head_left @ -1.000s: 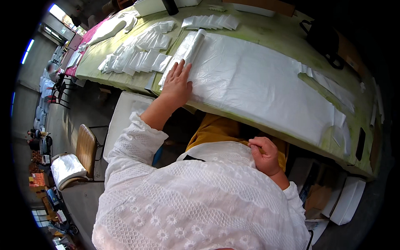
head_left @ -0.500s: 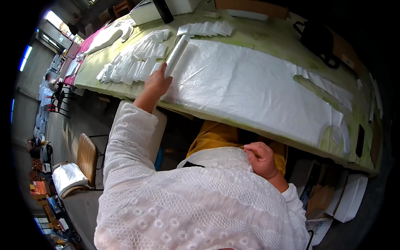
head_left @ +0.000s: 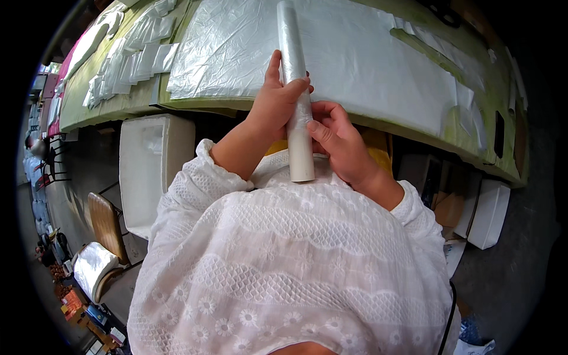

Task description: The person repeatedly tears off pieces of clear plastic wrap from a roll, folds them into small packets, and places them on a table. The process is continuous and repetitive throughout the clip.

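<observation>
A long roll of clear plastic film (head_left: 291,41) stands nearly upright in front of my chest, the bare pale end of its core (head_left: 300,163) toward me. My left hand (head_left: 273,106) is wrapped round its middle, thumb across the front and fingertips showing at the far side. Lower down, my right hand (head_left: 343,142) grips the roll from the right, its thumb on the surface and its other fingers partly hidden. Beyond the roll, large sheets of clear film (head_left: 355,65) lie spread over the table.
Small folded clear bags (head_left: 139,65) lie in rows on the green-covered table (head_left: 89,115) at the left. A dark flat object (head_left: 499,135) rests near its right end. A white foam box (head_left: 133,177) stands at my left, with a chair (head_left: 106,228) beyond it.
My left hand has brought the roll from the table's far left toward my chest, lengthwise to me. My right hand has risen from my lap onto it. The view has shifted and shows the foam box.
</observation>
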Demonstrator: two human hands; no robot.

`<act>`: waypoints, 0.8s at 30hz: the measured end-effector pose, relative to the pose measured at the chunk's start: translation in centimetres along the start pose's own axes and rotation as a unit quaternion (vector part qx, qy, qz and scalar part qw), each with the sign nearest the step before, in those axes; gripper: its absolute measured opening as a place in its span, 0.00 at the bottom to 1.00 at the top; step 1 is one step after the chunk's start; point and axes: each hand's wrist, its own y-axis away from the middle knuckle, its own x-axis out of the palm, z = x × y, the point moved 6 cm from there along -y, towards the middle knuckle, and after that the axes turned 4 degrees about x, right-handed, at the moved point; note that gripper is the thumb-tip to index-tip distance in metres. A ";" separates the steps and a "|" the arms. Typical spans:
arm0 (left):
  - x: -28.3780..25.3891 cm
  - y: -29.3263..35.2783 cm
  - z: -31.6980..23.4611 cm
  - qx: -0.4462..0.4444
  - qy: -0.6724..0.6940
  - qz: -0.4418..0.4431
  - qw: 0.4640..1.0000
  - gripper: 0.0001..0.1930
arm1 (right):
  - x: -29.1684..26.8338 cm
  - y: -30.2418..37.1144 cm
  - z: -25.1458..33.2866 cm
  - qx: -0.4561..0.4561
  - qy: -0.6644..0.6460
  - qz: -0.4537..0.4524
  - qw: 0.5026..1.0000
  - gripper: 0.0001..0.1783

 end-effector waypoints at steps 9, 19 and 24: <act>0.0 -0.4 1.8 0.081 -0.020 0.025 0.996 0.49 | -1.3 -1.3 -1.6 0.030 0.020 -0.064 0.997 0.08; 1.5 -4.5 -2.9 0.118 0.028 0.035 0.992 0.44 | -1.8 -2.2 -1.4 -0.020 0.019 -0.015 1.000 0.30; 2.7 -8.4 -3.4 0.084 0.021 0.019 0.996 0.46 | -2.8 -2.1 -2.1 0.016 -0.060 -0.024 0.998 0.33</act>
